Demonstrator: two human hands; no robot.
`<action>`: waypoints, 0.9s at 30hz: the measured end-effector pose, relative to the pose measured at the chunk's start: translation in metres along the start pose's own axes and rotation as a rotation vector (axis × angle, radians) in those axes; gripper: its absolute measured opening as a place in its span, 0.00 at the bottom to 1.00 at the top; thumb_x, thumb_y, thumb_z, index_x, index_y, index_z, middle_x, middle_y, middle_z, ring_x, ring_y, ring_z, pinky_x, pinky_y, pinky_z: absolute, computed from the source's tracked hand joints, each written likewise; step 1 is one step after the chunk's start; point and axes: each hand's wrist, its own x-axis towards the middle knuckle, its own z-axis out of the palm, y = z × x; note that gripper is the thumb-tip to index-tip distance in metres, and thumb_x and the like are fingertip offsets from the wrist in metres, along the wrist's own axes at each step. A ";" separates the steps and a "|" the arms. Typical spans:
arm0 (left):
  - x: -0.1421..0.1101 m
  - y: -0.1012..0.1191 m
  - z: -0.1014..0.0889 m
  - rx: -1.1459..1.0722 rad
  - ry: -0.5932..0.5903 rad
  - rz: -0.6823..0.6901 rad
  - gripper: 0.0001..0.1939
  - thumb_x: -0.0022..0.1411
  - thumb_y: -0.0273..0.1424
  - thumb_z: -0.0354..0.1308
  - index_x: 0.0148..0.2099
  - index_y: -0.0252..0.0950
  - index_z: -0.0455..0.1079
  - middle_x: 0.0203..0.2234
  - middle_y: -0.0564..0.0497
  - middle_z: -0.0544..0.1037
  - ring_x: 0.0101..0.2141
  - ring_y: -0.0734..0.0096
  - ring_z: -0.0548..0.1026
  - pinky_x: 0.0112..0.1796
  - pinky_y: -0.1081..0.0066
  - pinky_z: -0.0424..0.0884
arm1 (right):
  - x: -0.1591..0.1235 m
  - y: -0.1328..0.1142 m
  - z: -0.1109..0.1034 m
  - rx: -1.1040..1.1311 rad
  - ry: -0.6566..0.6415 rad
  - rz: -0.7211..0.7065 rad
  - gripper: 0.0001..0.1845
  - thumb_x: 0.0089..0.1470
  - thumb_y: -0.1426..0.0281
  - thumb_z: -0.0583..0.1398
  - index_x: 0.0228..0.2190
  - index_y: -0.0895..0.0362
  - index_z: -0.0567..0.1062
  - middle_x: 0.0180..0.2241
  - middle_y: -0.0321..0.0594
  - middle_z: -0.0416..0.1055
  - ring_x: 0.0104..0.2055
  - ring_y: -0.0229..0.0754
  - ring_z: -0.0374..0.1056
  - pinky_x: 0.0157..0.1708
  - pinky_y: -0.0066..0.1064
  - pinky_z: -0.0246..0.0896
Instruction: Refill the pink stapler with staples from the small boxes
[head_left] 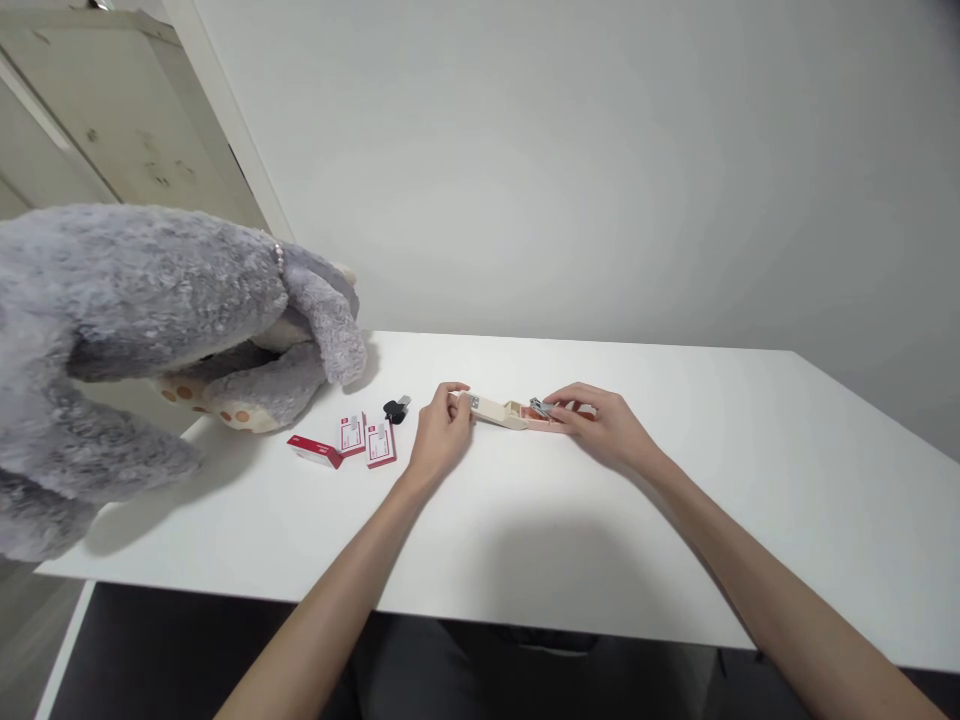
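Note:
On the white table, a cream and pink stapler (491, 408) lies folded wide open, its long cream part to the left and its pink part to the right. My left hand (444, 428) is closed on the far left end of the cream part, thumb on top. At the pink part, my right hand (598, 425) has its fingers closed around a small silver metal piece (538, 407) that sits over or in the pink part. The right fingertips partly cover both, so I cannot tell whether the metal piece is attached.
Left of my hands lie a black staple remover (396, 410) and small red-and-white boxes (381, 443). A large grey plush toy (187, 300) leans over the table's left side. Behind the white table (540, 580) rises a plain wall (585, 180).

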 end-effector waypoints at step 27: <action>0.000 0.001 -0.001 0.010 -0.009 0.014 0.14 0.73 0.40 0.51 0.52 0.39 0.71 0.28 0.53 0.79 0.32 0.65 0.76 0.38 0.67 0.67 | 0.000 0.009 0.018 0.075 0.077 -0.054 0.11 0.61 0.57 0.67 0.39 0.48 0.87 0.45 0.44 0.83 0.50 0.54 0.77 0.48 0.47 0.74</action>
